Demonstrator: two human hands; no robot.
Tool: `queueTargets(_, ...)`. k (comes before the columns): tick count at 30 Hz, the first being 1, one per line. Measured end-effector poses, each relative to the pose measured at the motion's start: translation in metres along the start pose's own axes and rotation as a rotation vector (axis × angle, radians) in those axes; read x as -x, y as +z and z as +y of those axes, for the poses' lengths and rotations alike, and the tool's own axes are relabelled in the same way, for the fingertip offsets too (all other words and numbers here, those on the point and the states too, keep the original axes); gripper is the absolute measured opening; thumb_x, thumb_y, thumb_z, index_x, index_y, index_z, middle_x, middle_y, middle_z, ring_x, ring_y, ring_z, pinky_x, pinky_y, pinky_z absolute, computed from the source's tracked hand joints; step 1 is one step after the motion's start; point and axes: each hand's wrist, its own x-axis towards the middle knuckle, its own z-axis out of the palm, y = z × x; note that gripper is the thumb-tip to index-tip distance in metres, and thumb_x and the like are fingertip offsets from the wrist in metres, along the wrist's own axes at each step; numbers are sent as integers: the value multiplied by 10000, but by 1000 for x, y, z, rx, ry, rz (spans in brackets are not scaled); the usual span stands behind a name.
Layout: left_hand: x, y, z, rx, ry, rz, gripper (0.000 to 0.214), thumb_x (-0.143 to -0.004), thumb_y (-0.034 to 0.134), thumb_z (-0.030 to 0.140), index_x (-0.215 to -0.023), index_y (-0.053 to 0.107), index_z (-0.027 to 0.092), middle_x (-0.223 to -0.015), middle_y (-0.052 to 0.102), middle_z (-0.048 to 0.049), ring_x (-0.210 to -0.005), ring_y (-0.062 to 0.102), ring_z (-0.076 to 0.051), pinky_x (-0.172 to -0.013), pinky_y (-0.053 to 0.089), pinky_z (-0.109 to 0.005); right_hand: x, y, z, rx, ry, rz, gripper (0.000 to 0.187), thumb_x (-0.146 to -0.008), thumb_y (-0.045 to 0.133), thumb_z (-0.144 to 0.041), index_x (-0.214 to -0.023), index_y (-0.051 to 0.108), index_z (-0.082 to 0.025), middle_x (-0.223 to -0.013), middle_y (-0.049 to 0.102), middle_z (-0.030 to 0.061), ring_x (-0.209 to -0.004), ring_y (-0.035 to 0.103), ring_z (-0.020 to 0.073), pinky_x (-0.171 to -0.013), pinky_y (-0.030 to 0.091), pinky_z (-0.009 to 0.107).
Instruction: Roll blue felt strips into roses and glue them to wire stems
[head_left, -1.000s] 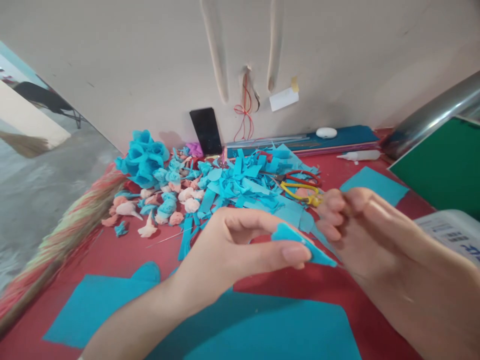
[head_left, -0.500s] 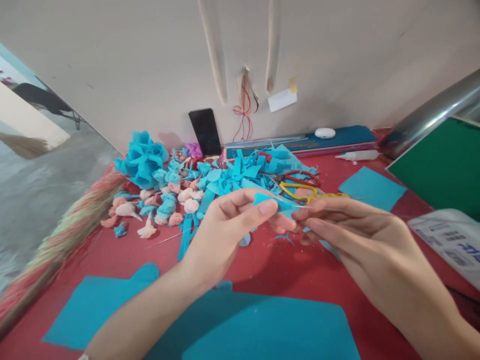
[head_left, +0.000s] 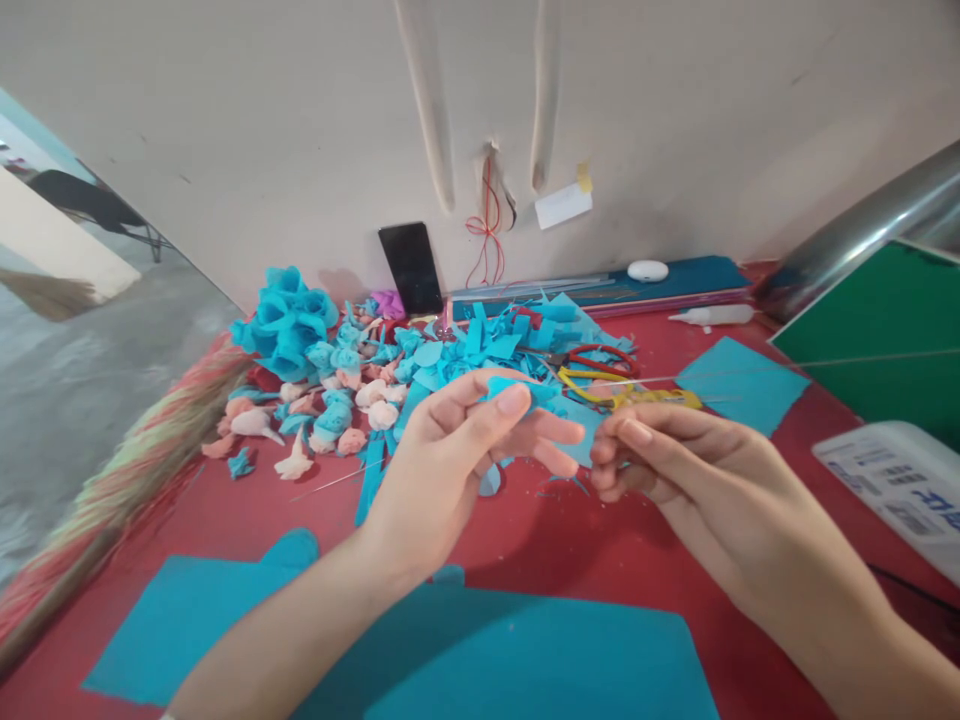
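My left hand pinches a small piece of blue paper between thumb and forefinger, its other fingers stretched out. From that paper a thin wire runs off to the right, above my other hand. My right hand is just right of the left one, apart from it, with thumb and fingertips pressed together. What it holds, if anything, I cannot make out. Behind the hands lie yellow-handled scissors and red-handled scissors, beside a heap of blue paper scraps.
Blue and pink paper flowers lie at the left near a large blue paper flower. A phone leans on the wall. Blue sheets lie in front on the red table. A glue bottle and green board are at the right.
My right hand has come away from the blue paper and sits slightly lower. The left hand has shifted a little left with the paper, and the long wire now shows.
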Motion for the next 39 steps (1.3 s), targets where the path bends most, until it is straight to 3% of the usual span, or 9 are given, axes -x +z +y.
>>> queueTargets(9, 0, 3, 0, -1, -12, 31, 86, -799, 606, 264, -790, 602, 178, -637, 708, 30, -545, 651, -106, -583, 467, -192, 1, -1, 5, -6, 39, -3, 118, -765, 696, -297, -709, 683, -193, -648, 638, 20, -570, 614, 103, -559, 525, 131)
queueTargets(12, 1, 2, 0, 23, -8, 5, 85, -793, 617, 261, -772, 615, 179, -678, 719, 31, -571, 660, -108, -584, 477, -193, 2, -3, 6, 33, 4, 47, 70, -710, 743, -234, -711, 680, -204, -671, 652, 10, -599, 624, 102, -588, 522, 121)
queueTargets(16, 2, 0, 0, 14, -16, 10, 112, -784, 631, 280, -739, 624, 178, -701, 725, 33, -582, 667, -113, -547, 469, -179, 1, -5, 8, 70, -71, 108, 152, -677, 759, -184, -647, 612, -208, -702, 644, -19, -653, 612, 79, -612, 496, 85)
queueTargets(22, 1, 0, 0, 30, -1, -26, 107, -808, 609, 266, -753, 624, 175, -726, 731, 31, -611, 672, -95, -607, 495, -170, 0, -8, 9, 109, -70, 135, 130, -657, 770, -197, -685, 644, -212, -668, 636, -14, -597, 599, 78, -558, 492, 83)
queueTargets(26, 2, 0, 0, 42, 15, -57, 100, -831, 582, 245, -769, 620, 175, -736, 733, 31, -634, 676, -91, -640, 503, -171, -1, -9, 10, 98, -52, 148, 81, -687, 751, -261, -741, 693, -243, -724, 673, 1, -647, 646, 116, -602, 526, 116)
queueTargets(30, 2, -1, 0, 50, 20, -71, 106, -846, 561, 225, -770, 617, 178, -744, 733, 31, -641, 677, -89, -645, 499, -172, -2, -8, 10, 110, -49, 176, 178, -618, 789, -209, -769, 697, -230, -767, 680, 21, -672, 654, 134, -595, 530, 117)
queueTargets(39, 2, 0, 1, 8, -40, 1, 123, -784, 629, 296, -757, 613, 176, -696, 723, 25, -570, 665, -119, -564, 460, -196, 4, -6, 7, 164, -120, 258, 228, -574, 818, -208, -697, 627, -218, -631, 617, -47, -532, 570, 48, -486, 454, 49)
